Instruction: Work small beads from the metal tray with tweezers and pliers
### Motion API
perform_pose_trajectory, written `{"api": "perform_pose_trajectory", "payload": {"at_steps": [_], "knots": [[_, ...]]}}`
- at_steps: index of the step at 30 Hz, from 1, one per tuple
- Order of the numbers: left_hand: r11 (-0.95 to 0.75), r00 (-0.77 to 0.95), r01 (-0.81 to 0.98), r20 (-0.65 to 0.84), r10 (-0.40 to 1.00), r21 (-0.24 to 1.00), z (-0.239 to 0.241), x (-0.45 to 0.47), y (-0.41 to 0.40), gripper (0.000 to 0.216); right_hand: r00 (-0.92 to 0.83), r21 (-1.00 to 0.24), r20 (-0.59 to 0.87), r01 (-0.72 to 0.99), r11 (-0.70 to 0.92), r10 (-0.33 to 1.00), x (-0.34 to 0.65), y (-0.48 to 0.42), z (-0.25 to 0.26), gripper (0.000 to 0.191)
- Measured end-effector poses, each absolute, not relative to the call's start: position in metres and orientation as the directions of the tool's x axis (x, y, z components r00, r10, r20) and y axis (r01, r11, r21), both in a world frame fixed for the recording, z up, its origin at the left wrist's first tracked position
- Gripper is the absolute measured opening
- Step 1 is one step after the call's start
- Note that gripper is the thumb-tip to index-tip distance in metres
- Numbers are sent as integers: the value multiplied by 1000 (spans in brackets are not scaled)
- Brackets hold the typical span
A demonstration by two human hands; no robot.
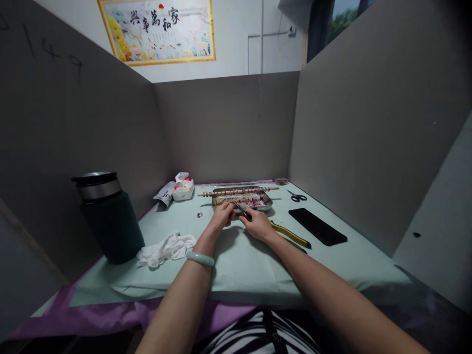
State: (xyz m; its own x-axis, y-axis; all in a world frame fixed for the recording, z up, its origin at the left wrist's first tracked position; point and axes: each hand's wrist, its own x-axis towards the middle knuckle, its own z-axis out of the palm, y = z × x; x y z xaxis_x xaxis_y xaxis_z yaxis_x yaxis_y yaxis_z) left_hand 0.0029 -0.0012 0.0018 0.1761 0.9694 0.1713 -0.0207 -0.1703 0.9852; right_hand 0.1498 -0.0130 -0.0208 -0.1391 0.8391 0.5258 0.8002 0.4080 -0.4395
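1. Dark metal shows at the tip of a slim tool [241, 208], which is gripped in the right hand [258, 223] at the near edge of the tray and angled toward the other hand; red is seen near its grip.
2. The right hand's fingers are wrapped closed around that tool. The fingers of the left hand [224, 215] are curled together in a pinch just beside the tool's tip; whether anything small is held there cannot be told.
3. Just beyond the hands, a shallow metal tray [266, 208] is filled with small beads [254, 199], gold-toned at left, pink and red at right.
4. A wooden stick [275, 188], threaded with red-beaded rings, is laid across the tray.
5. Left of the tray, a small ring [199, 215] is set on the pale green worktop [254, 275].
6. Yellow-handled pliers [293, 236] are partly hidden by the right forearm; farther right are placed a black smartphone [317, 226] and, behind it, black-handled scissors [298, 197].
7. At back left, a tissue pack [183, 189] is seen beside a silvery packet [165, 192].
8. Nearer, crumpled white tissue [165, 249] is left beside a dark teal flask [112, 226].
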Motion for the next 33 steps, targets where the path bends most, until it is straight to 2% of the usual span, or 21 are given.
{"api": "perform_pose_trajectory", "payload": {"at_steps": [5,8,13,16,19,22,26,33], "knots": [[-170,199,-57,178,964,984,2,2,-2,23,-160,-484,499,763,427,851,150,-12,-19,26],[-176,200,-55,183,963,983,1,2,-1,24,-182,-453,521,769,451,834,151,-12,-20,25],[-183,178,32,174,968,983,-1,2,3,18,-188,-382,544,812,441,818,151,-14,-21,24],[-239,124,123,224,967,963,-2,3,5,16,-177,-363,542,833,418,822,151,-16,-22,24],[-345,70,230,338,939,910,-2,5,7,17,-156,-382,531,833,399,833,149,-16,-21,24],[-455,51,347,468,882,820,-4,5,9,18,-161,-471,484,781,411,860,147,-16,-20,23],[-504,52,501,557,829,703,-6,4,10,17,-196,-561,431,707,431,881,145,-14,-20,23],[-445,68,691,562,824,569,-7,3,10,18,-126,-447,481,816,367,867,145,-14,-24,26]]}}
